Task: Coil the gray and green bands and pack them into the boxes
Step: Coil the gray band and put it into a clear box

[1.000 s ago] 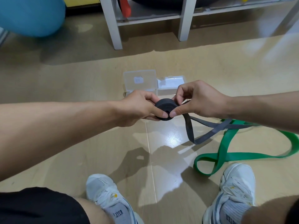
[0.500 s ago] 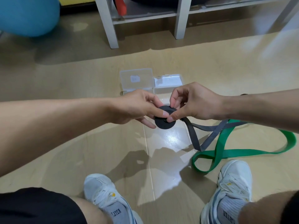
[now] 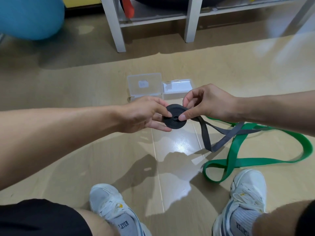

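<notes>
At the upper left of the frame sat a large blue exercise ball, apart from the work. Left of centre, the left hand had its grip closed on the flat gray rubber band, thumb on the disc's face and fingers beneath, probably so the wound turns could not spring loose. The band showed as a tight dark spiral disc held in the air at mid-frame, its unwound tail dropping right to the wooden floor. The right hand pinched the coil's right edge, thumb on its face, seemingly feeding the next turn. Just behind the hands, two clear plastic boxes lay open, waiting. At lower right the wide green rubber band lay uncoiled in loose loops, crossed by the gray tail.
</notes>
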